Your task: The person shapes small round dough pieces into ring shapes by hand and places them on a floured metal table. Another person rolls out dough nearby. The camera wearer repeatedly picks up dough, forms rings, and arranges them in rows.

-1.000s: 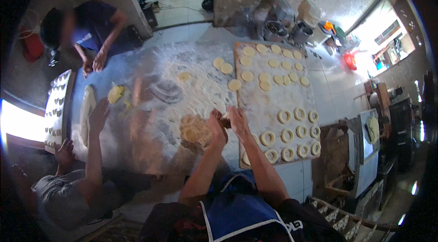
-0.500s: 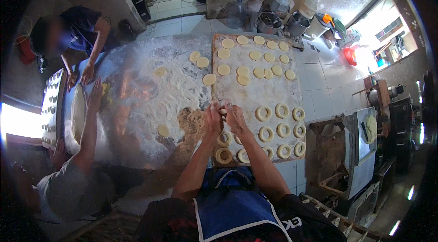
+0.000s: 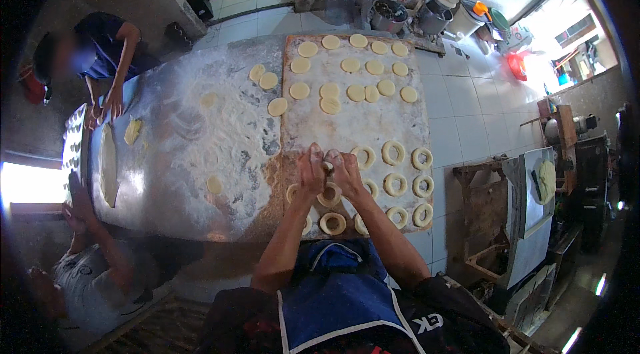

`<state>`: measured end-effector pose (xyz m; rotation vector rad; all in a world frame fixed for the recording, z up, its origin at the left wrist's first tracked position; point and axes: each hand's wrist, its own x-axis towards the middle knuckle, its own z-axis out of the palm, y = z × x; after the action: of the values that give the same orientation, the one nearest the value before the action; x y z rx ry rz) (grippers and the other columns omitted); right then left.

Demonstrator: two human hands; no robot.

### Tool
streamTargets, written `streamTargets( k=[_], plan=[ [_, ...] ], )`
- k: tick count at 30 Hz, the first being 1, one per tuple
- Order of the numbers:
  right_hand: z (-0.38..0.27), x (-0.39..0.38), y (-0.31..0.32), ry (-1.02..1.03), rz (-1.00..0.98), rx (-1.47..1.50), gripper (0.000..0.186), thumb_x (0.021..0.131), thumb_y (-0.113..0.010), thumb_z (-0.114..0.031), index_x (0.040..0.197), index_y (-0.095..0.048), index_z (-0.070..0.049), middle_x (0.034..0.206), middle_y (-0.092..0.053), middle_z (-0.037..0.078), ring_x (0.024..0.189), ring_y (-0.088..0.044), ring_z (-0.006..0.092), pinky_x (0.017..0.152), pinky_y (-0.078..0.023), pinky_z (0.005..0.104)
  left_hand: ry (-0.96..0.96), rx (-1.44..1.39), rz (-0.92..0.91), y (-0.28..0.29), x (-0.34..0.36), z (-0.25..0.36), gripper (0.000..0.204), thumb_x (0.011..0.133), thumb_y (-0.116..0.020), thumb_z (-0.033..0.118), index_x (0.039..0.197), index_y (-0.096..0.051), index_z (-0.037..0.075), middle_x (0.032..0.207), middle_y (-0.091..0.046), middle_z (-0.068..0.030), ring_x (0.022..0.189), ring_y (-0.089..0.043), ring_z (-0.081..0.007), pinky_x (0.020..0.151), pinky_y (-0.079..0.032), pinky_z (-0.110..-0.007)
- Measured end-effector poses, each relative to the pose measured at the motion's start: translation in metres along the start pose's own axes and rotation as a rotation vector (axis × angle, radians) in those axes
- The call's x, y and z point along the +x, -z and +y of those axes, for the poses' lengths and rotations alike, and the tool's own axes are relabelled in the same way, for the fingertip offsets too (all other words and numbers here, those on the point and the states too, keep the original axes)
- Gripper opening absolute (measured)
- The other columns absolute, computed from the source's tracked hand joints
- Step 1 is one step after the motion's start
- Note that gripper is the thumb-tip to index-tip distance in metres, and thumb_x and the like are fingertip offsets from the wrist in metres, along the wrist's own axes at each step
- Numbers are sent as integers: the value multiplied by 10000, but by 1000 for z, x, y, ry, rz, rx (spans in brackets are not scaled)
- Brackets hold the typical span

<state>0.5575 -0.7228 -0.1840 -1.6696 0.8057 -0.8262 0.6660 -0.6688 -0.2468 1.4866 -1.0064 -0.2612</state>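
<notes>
My left hand (image 3: pixel 311 171) and my right hand (image 3: pixel 345 174) meet over the near part of a pale floured board (image 3: pixel 360 129). Their fingers are closed around a small piece of dough (image 3: pixel 327 167), mostly covered by the fingers. Shaped dough rings (image 3: pixel 395 153) lie in rows to the right of my hands and below them. My forearms cover some of these rings. Flat round dough discs (image 3: pixel 350 65) are spread over the far half of the board, a few overlapping.
Left of the board is a flour-dusted metal table (image 3: pixel 180 121) with several loose discs. A long dough strip (image 3: pixel 108 167), a yellowish lump (image 3: pixel 133 131) and a filled tray (image 3: pixel 75 147) lie near two co-workers. Metal pots (image 3: pixel 389 15) stand beyond the board; a rack (image 3: pixel 490 221) is at right.
The view has shifted, so the board appears farther left. My hands stay together around the dough. The near-left co-worker's arm has drawn back from the dough strip, uncovering the yellowish lump.
</notes>
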Motion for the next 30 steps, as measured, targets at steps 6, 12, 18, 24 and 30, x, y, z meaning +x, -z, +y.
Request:
streamTargets(
  k=[6, 12, 18, 24, 30],
  plan=[
    [1, -11, 31, -224, 0, -260, 237, 776, -681, -106, 955, -598, 26, 798, -612, 162, 741, -581, 347, 709, -472, 421, 425, 281, -93, -12, 7, -17, 320, 924, -566, 161, 1180, -547, -31, 1026, -601, -218, 943, -569, -372, 851, -449, -468],
    [18, -29, 34, 48, -13, -755, 480, 727, -704, -67, 1163, -530, 30, 1055, -584, 233, 975, -569, 418, 810, -461, 496, 126, 548, -360, 17, 30, 3, 277, 857, -654, 212, 1089, -626, 65, 909, -637, -143, 978, -576, -340, 937, -407, -458],
    [20, -45, 14, 133, -68, -753, 419, 735, -676, -47, 1137, -561, -12, 1046, -583, 227, 998, -553, 409, 824, -457, 505, -63, 539, -422, 26, 30, 24, 332, 801, -714, 226, 1101, -639, 107, 952, -638, -123, 1034, -564, -318, 962, -390, -458],
    [-11, -44, -8, -15, -64, -672, 405, 752, -648, -74, 1150, -576, -61, 1023, -610, 213, 959, -565, 438, 847, -451, 514, 170, 678, 15, 148, 0, -21, 355, 852, -683, 199, 1188, -616, 106, 1157, -637, -145, 1168, -532, -326, 1014, -378, -471],
    [-24, -34, -72, 106, -150, -581, 309, 797, -631, -79, 1099, -584, -35, 992, -600, 211, 902, -561, 420, 788, -459, 497, 255, 1295, 222, 259, -35, -64, 343, 839, -670, 134, 1161, -571, 69, 1100, -632, -164, 1008, -598, -344, 924, -398, -487]
  ],
)
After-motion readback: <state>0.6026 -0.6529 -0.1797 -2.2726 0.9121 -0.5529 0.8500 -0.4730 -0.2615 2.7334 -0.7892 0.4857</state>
